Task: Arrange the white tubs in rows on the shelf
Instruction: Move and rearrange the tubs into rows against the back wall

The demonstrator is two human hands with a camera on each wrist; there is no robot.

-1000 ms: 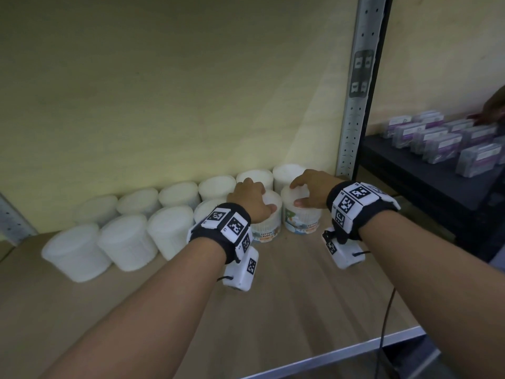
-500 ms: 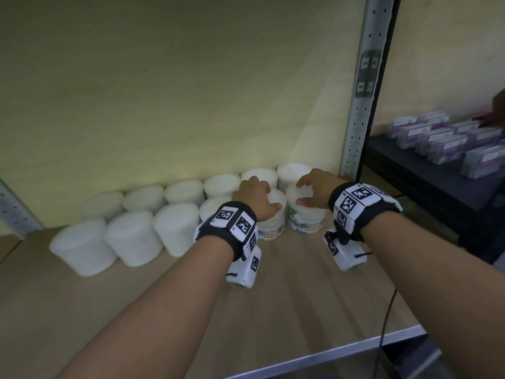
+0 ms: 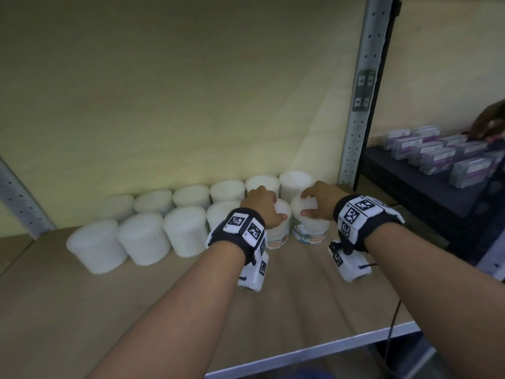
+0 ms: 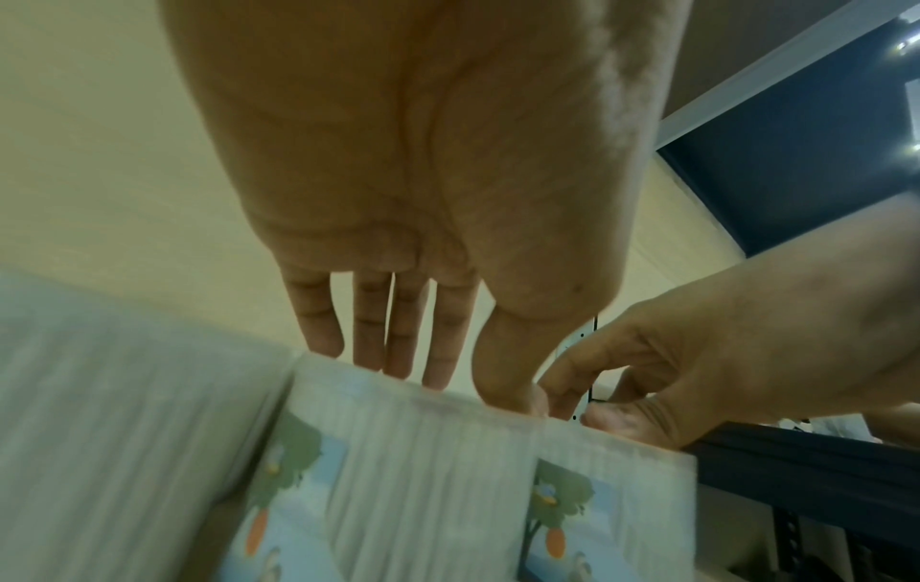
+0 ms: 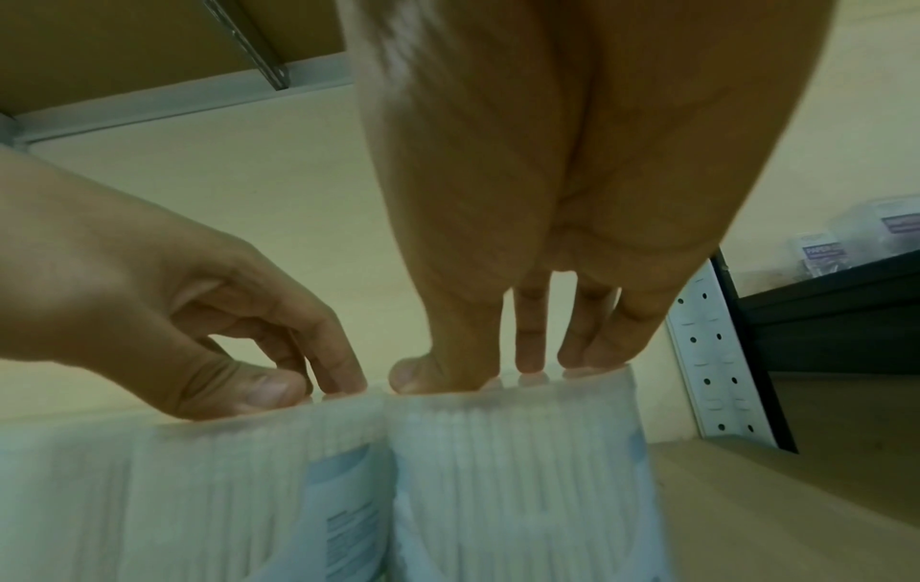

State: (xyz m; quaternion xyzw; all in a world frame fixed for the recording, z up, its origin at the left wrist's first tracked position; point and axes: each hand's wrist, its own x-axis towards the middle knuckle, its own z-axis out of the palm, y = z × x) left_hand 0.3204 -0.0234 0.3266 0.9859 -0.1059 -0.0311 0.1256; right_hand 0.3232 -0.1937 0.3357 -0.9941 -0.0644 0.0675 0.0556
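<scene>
Two rows of white tubs stand along the back of the wooden shelf [image 3: 153, 305]. My left hand [image 3: 270, 206] grips from above the lid of a front-row tub [image 3: 277, 236] labelled cotton buds. Beside it, my right hand [image 3: 311, 205] holds the lid of the rightmost front tub [image 3: 308, 229], thumb at the front. The two tubs stand upright and touch side by side. In the left wrist view, my left hand's fingers [image 4: 438, 374] rest on the lid's rim [image 4: 413, 397]. The right wrist view has my right hand's thumb and fingers [image 5: 530, 354] on the other tub [image 5: 512, 453].
The back row [image 3: 188, 195] and the front row [image 3: 142, 239] run leftwards from my hands. A perforated metal upright [image 3: 360, 105] stands just right of the tubs. Beyond it, a dark shelf [image 3: 410, 187] carries purple-labelled packs [image 3: 437, 157], with another person's hand [image 3: 489, 124] above them.
Both hands stay on the same two tubs; the tubs have hardly moved. The head view has shifted slightly.
</scene>
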